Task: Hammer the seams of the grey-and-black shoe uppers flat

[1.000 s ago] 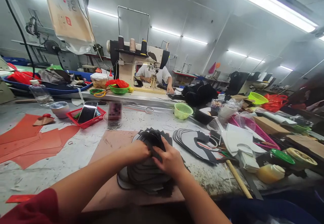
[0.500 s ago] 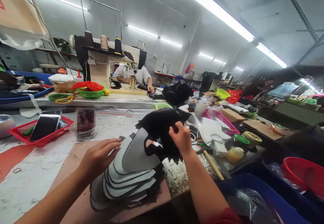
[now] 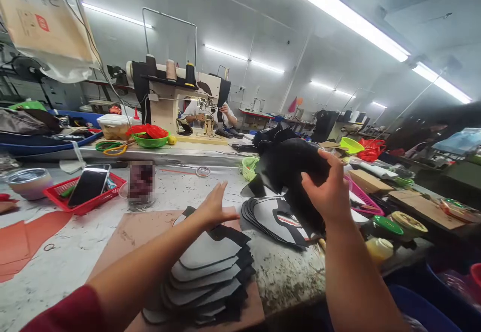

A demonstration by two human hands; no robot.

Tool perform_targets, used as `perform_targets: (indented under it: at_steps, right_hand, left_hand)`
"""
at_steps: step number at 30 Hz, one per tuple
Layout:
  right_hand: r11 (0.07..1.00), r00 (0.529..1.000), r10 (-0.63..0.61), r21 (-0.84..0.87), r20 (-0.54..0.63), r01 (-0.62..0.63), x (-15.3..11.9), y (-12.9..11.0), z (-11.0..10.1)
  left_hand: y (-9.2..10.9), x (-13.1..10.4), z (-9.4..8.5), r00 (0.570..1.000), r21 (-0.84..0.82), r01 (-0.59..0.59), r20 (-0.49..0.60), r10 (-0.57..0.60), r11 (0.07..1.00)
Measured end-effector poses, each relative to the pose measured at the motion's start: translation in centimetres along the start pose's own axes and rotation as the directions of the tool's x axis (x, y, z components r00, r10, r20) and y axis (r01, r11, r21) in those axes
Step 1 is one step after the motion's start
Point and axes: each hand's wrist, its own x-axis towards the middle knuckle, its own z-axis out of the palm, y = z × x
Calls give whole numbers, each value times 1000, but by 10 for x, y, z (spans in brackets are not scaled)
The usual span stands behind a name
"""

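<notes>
In the lower middle of the frame the left hand (image 3: 216, 207) spreads open above a fanned stack of pieces (image 3: 210, 259), while right of center the right hand (image 3: 330, 189) pinches a black piece (image 3: 296, 167) over the cluttered desk (image 3: 176, 184).

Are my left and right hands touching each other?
Apart: the head view shows the left hand well clear of the right hand, with bench visible between them.

Black piece (image 3: 296, 164): shifted away from the fanned stack (image 3: 210, 267)
White-and-black stack (image 3: 263, 219): uncovered again
Left hand (image 3: 216, 207): moved from the fanned stack's left side to its far end
Co-worker's hand (image 3: 224, 108): raised
</notes>
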Motion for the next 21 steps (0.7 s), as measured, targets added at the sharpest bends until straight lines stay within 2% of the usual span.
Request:
perform_targets:
  at_steps: [2, 4, 7, 9, 11, 15, 18, 21]
  right_hand:
    - [997, 1000, -20, 71, -9, 20, 0, -3, -11]
    - [995, 999, -16, 101, -28, 19, 1, -1, -21]
    - [1000, 997, 24, 8, -77, -23, -1, 8, -30]
    - [987, 993, 59, -141, -104, -74, -3, 17, -28]
    - [947, 991, 56, -309, -122, -92, -6, 27, -18]
    - [868, 994, -61, -497, -89, 8, -13, 50, 12]
    - [852, 993, -45, -524, -105, -16, -17, 65, 28]
    - [866, 988, 57, -485, -147, -122, -28, 72, 40]
  left_hand:
    - [12, 32, 10, 1000, 0, 1, 30, -1, 1000]
    - [18, 50, 23, 993, -10, -10, 117, 11, 1000]
    - [18, 55, 45, 960, -16, -4, 281, 8, 1000]
    - [14, 51, 56, 944, -4, 29, 330, -26, 1000]
    - [8, 49, 65, 942, 4, 93, 324, -90, 996]
    - [3, 53, 75, 944, -96, 246, 251, -215, 965]
    - [7, 57, 75, 946, -312, 301, 215, -241, 901]
    - [12, 54, 59, 957, -593, 289, 184, -224, 751]
